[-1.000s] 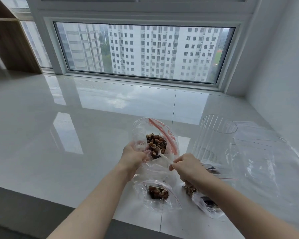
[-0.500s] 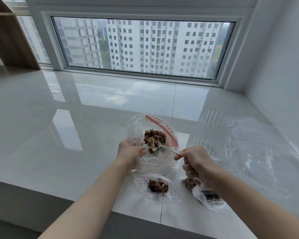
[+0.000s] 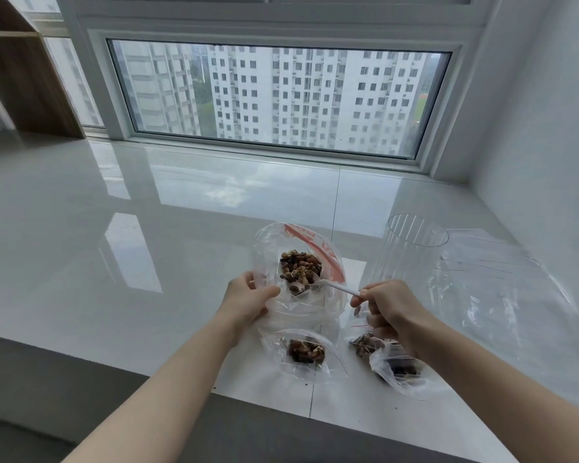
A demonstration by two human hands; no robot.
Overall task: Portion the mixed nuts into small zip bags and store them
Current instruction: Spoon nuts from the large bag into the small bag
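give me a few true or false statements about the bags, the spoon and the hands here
1. The left hand holds open the large bag of nuts. True.
2. The right hand holds a metal fork. False: it holds a white spoon.
3. The clear jar lies on its side. False: it stands upright.
4. A small bag with nuts lies on the counter. True.
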